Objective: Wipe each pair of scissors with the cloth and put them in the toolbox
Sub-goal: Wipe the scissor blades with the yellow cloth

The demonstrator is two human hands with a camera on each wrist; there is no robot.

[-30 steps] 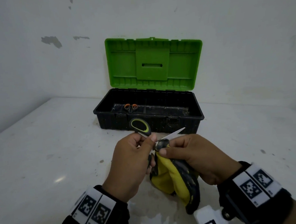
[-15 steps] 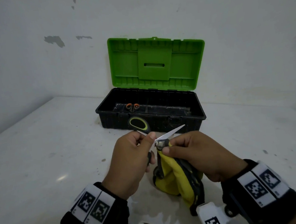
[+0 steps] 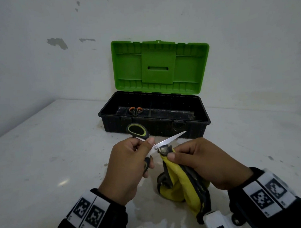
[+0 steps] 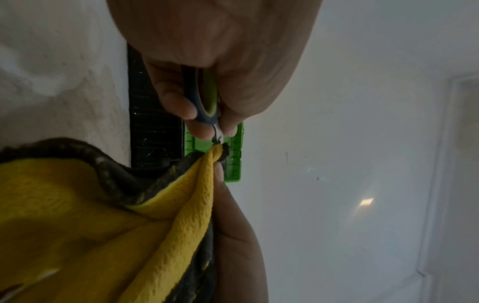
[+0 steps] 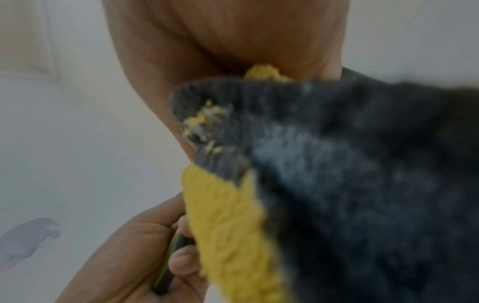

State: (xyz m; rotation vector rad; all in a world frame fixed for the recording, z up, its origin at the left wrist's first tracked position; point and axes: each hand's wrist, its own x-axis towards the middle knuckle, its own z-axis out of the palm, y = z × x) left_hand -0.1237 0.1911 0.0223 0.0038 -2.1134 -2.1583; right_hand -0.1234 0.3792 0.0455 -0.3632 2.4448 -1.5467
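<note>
My left hand (image 3: 131, 159) grips a pair of scissors (image 3: 167, 140) with black and yellow-green handles; the blades are spread apart, one pointing up right. My right hand (image 3: 199, 156) pinches a yellow and grey cloth (image 3: 179, 179) round the lower blade near the pivot. The rest of the cloth hangs down onto the white table (image 3: 42, 157). In the left wrist view my fingers (image 4: 181, 102) curl round the scissors handle (image 4: 204, 96), with the cloth (image 4: 85, 215) just below. The right wrist view shows the cloth (image 5: 337, 184) blurred. Behind stands the open toolbox (image 3: 165, 128), with orange-handled scissors (image 3: 135, 110) inside.
The toolbox's green lid (image 3: 160, 66) stands upright against the white wall (image 3: 53, 67). The table has wet patches (image 3: 153, 215) near my wrists and small dirt specks.
The cloth pinch has slid along the lower blade toward the pivot, and the free blade shows longer above it. My view has shifted slightly.
</note>
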